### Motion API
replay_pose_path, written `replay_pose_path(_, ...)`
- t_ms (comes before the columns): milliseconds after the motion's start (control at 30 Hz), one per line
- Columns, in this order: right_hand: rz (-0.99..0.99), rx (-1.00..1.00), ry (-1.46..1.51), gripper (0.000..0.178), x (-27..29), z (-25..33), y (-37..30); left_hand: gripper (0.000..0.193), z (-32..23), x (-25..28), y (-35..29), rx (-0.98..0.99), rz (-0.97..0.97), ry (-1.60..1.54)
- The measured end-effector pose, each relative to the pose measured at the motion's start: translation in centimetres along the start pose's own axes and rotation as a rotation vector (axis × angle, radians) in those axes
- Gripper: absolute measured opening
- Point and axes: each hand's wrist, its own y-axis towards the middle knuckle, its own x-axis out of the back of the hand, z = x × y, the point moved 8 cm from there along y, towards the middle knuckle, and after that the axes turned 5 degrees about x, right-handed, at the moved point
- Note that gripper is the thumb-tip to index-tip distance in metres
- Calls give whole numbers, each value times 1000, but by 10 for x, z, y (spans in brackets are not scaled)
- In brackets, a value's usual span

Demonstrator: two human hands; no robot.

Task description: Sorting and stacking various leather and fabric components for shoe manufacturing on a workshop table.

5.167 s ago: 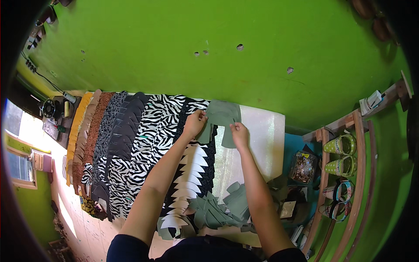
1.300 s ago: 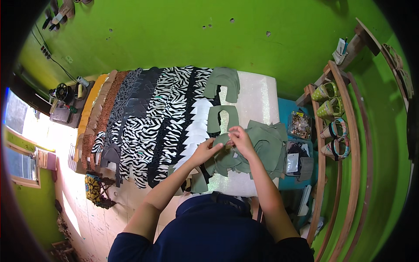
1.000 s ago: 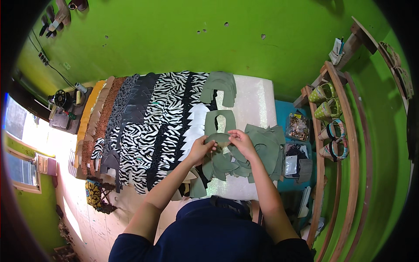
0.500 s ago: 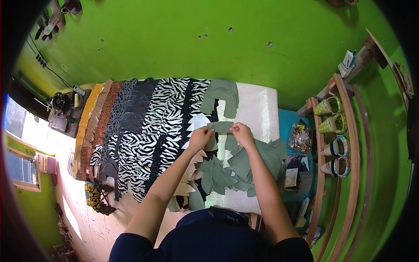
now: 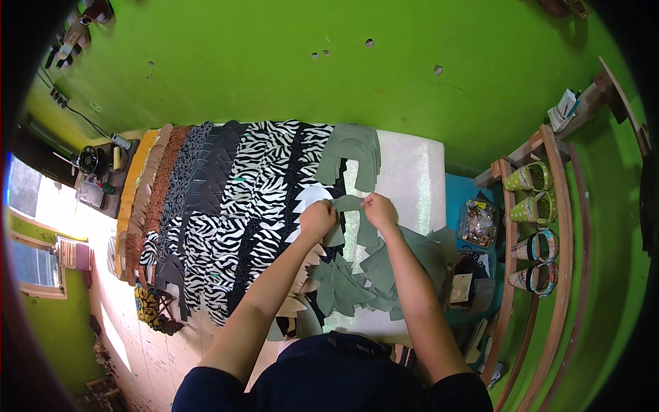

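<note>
Rows of cut pieces are laid overlapped along the pale table [image 5: 422,165], beginning at nine o'clock from the hands with a yellow row [image 5: 137,185], followed rightward by brown, dark grey and zebra-striped pieces [image 5: 213,233]; these rows are judged fully set out. White pieces [image 5: 309,197] are fanned just beyond, partly covered by the left hand [image 5: 319,220]. At the dial's centre a green piece [image 5: 348,204] is held up between both hands: one end is pinched by the left hand, the other by the thumb and fingers of the right hand [image 5: 379,211]. Whether the green strips seen just below belong to it is hard to tell. At twelve o'clock, green U-shaped pieces [image 5: 357,141] are already overlapped, though that row is short. Between four and five o'clock, a loose green pile [image 5: 412,264] is left unarranged, so the green portion is judged well short of complete.
</note>
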Motion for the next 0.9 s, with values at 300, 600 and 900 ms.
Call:
replay_pose_path(300,-223,195,-451,31,14,43,-33,21,-35,17,-32,-350,-357,191)
replay_pose_path(600,66,627,-185,72,-56,74,-71,43,-13,-22,-50,-560,-202,293)
replay_pose_path(900,-52,531,-448,53,-45,39,-58,45,-18,-23,-45,-523,-230,291)
